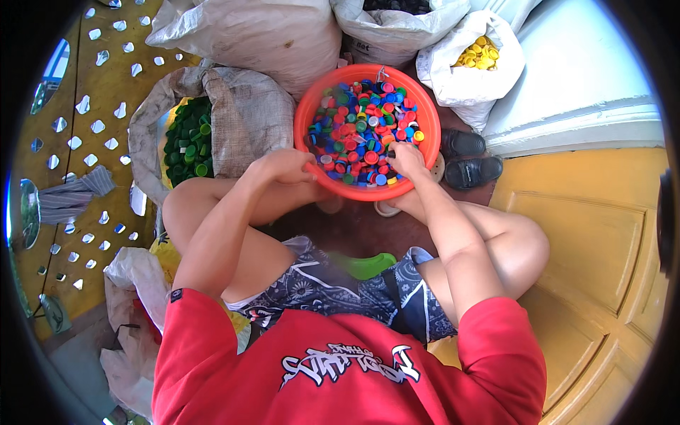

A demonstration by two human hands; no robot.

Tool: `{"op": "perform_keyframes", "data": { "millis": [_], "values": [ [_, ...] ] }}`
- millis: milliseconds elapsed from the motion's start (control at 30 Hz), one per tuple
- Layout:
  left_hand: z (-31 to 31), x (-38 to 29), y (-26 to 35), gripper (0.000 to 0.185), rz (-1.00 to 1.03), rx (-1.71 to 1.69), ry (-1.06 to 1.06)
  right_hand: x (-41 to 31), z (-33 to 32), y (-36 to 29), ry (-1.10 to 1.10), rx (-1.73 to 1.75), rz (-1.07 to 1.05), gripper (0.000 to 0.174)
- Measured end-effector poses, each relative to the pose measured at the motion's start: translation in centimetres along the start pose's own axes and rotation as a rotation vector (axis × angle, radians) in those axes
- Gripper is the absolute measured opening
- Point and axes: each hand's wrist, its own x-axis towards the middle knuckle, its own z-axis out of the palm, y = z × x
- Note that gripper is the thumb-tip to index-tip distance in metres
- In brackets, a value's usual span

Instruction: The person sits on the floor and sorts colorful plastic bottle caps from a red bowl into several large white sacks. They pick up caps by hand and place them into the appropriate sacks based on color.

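Note:
An orange-red plastic basin [366, 195] stands before me, between my knees. It holds a mix of plastic bottle caps [366, 127] in red, blue, green, yellow and other colours. My right hand [408, 158] reaches over the near right rim, its fingertips down among the caps; a dark cap lies at them, and I cannot tell whether it is gripped. At the left rim, my left hand [291, 166] has its fingers bent and partly hidden, so any hold is unclear. Left of the basin, an open woven sack [244, 122] contains green caps [188, 141].
Behind the basin are a large white sack [255, 42], a sack of dark caps [396, 32] and a smaller sack of yellow caps [478, 93]. Black slippers [473, 172] lie at right, near a yellow panelled door [579, 249]. Something bright green [369, 265] is beneath me.

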Motion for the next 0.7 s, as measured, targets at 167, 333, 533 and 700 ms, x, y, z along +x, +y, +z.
{"op": "perform_keyframes", "data": {
  "millis": [167,333,533,700],
  "values": [
    [1.4,0.2,0.8,0.047,0.122,-0.017,0.168,3.5,-1.8,3.0,0.153,0.434,0.167,0.029],
    [4.1,5.0,4.5,0.039,0.242,0.049,0.184,3.7,-3.2,2.9,0.039,0.995,0.226,0.022],
    [10.6,18.1,11.4,0.026,-0.045,-0.21,0.451,0.8,-4.8,3.4,-0.113,1.636,0.312,0.013],
    [14.1,19.8,11.6,0.029,-0.097,-0.469,0.701,1.1,-5.4,4.5,0.018,1.362,0.396,0.023]
  ]
}}
